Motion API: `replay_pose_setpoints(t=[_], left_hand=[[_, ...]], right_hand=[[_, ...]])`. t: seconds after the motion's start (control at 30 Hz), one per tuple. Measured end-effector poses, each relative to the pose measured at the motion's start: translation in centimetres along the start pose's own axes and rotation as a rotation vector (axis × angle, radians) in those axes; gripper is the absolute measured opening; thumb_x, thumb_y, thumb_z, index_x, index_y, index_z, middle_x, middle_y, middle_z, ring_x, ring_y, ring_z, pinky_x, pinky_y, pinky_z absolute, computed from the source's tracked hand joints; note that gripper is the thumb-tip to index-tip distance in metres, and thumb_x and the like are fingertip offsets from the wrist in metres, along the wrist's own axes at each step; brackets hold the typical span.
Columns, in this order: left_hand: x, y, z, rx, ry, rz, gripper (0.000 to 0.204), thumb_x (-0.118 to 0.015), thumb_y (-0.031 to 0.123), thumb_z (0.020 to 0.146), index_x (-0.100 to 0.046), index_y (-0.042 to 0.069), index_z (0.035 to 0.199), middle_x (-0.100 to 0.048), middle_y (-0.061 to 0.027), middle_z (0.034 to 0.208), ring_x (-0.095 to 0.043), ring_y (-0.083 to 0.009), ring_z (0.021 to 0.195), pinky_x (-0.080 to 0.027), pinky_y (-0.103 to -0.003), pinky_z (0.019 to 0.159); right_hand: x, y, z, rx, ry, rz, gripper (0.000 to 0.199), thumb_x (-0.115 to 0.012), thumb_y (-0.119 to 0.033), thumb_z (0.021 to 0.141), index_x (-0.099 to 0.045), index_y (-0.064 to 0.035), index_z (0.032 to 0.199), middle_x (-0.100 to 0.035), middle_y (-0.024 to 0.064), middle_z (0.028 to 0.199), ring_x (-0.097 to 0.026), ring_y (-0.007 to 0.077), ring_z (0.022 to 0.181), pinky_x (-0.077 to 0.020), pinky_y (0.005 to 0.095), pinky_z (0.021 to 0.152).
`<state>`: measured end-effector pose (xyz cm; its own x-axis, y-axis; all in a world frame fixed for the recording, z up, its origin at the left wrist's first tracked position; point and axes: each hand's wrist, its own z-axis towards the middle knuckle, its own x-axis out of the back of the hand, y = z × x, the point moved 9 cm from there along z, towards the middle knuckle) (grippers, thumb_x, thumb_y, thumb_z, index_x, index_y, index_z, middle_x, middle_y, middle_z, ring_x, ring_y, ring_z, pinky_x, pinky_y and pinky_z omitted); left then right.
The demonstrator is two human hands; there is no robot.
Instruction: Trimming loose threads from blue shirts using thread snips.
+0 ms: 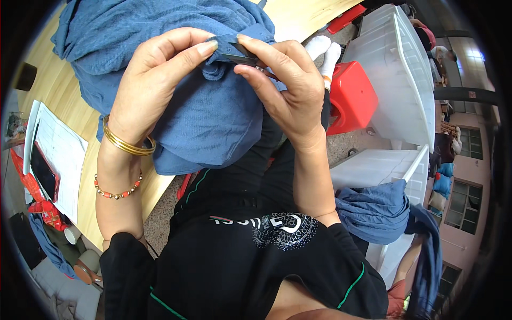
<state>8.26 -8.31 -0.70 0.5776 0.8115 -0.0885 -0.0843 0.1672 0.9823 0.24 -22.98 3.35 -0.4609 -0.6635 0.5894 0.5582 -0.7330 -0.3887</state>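
A large blue garment (213, 130) is bunched over the table's edge and hangs towards my lap. My left hand (157, 69) pinches a folded edge of it between thumb and forefinger. Close beside that edge, my right hand (290, 85) is closed on small dark thread snips (238, 55), their pointed blades lying against the cloth. The handle end of the snips is mostly hidden by my fingers. Gold bangles and a beaded bracelet circle my left wrist and forearm.
Papers (66, 154) and a dark phone (44, 170) lie on the wooden table (90, 208) at left. A red stool (354, 96) stands at right, near large whitish plastic bins (394, 69). More blue cloth (373, 210) drapes over the nearer bin.
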Motion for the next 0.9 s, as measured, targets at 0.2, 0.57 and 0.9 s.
replay_pose_setpoints(t=[0.2,0.57,0.9], left_hand=[[-0.2,0.1,0.0,-0.012,-0.036,0.034,0.023,-0.061,0.017,0.101,-0.069,-0.003,0.111,-0.066,0.0026,0.097,-0.057,-0.0044,0.092,-0.045,-0.02,0.085],[-0.1,0.3,0.4,-0.089,-0.027,0.158,0.02,-0.061,0.013,0.1,-0.067,-0.004,0.109,-0.064,0.0016,0.098,-0.056,-0.0057,0.092,-0.046,-0.022,0.084],[-3.3,3.6,1.2,-0.224,-0.045,1.344,0.055,-0.069,0.001,0.071,-0.068,0.018,0.123,-0.061,-0.0093,0.1,-0.067,-0.0316,0.086,-0.055,-0.04,0.074]], right_hand=[[0.1,0.4,-0.1,0.005,0.032,0.069,0.041,-0.083,-0.007,0.079,-0.074,-0.0035,0.119,-0.067,0.0067,0.087,-0.06,0.0128,0.073,-0.0473,0.0247,0.063],[0.4,0.0,-0.1,0.065,0.059,0.016,0.029,-0.08,-0.003,0.082,-0.076,-0.0033,0.111,-0.062,0.0045,0.079,-0.057,0.0109,0.068,-0.044,0.0239,0.06],[6.3,6.0,-9.0,-0.473,0.146,0.291,0.03,-0.071,0.001,0.091,-0.07,0.002,0.121,-0.056,0.0,0.087,-0.049,0.0051,0.075,-0.0356,0.0194,0.064]])
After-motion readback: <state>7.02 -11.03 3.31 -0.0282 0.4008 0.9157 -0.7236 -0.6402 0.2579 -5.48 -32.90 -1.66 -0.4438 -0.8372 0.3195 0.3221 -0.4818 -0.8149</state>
